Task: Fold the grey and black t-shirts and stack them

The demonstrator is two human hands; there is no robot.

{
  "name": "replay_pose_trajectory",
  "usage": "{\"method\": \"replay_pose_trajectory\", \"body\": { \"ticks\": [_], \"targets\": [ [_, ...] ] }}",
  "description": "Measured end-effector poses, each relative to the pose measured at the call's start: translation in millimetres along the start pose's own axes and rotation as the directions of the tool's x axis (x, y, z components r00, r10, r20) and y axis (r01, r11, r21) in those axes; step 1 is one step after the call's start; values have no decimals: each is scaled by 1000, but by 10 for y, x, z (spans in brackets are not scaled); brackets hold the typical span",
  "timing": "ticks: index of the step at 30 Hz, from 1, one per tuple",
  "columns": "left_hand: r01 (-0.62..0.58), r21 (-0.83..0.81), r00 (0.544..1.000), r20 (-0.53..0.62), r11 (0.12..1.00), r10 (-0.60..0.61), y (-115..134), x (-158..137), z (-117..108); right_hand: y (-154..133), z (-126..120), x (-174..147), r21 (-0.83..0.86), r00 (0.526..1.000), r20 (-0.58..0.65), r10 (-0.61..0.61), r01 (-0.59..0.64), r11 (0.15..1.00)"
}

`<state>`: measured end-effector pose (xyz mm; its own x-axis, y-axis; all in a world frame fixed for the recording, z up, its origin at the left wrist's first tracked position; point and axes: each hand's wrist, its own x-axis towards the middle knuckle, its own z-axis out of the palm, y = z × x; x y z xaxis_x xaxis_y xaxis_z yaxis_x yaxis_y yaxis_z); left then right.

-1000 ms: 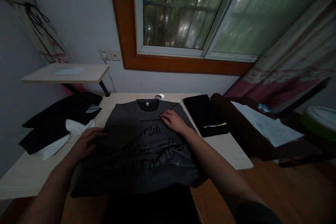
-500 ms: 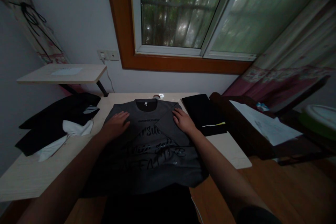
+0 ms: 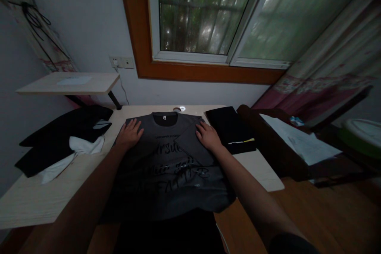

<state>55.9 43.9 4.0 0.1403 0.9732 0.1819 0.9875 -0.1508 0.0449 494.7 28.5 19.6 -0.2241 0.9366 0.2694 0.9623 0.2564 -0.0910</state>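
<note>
A dark grey T-shirt [image 3: 169, 154] with black lettering lies spread on the pale wooden table [image 3: 38, 202], collar towards the window. Its right sleeve is folded inward over the chest, and its lower end reaches the near table edge. My left hand [image 3: 129, 134] rests flat on the shirt's left shoulder, fingers stretched out. On the opposite side, my right hand [image 3: 208, 135] lies on the folded sleeve with its fingers extended. Neither hand grips the cloth.
Folded black clothing [image 3: 230, 127] lies on the table's right. Black and white garments [image 3: 59, 143] are heaped at the left, below a small raised shelf [image 3: 68, 81]. Beyond the right edge, white paper [image 3: 297, 139] lies on a dark brown surface. A window [image 3: 208, 12] is ahead.
My left hand has moved outward and slightly up onto the shirt's left shoulder, and the cloth on that side has drawn in. My right hand stays in place.
</note>
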Motion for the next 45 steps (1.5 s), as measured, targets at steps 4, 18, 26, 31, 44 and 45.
{"method": "replay_pose_trajectory", "body": {
  "ticks": [4,18,26,31,44,45],
  "targets": [
    [10,-5,1000,-6,1000,-10,-2,28,-5,-64,-49,106,13,997,-74,19,-18,1000],
    [82,-25,996,-20,996,-82,35,163,-44,-429,222,606,59,995,77,-71,66,996],
    [13,-17,993,-121,1000,-14,488,337,-76,-663,276,836,104,979,135,-152,138,985],
    [21,-48,992,-122,999,-27,581,436,19,-770,296,900,80,985,135,-108,98,992],
    [80,-80,957,-273,994,-99,370,307,-38,-293,80,645,-52,997,-68,-44,41,998],
    [67,-71,948,-305,995,-85,350,279,-60,-246,59,618,-69,995,-87,-47,41,997]
  ]
}}
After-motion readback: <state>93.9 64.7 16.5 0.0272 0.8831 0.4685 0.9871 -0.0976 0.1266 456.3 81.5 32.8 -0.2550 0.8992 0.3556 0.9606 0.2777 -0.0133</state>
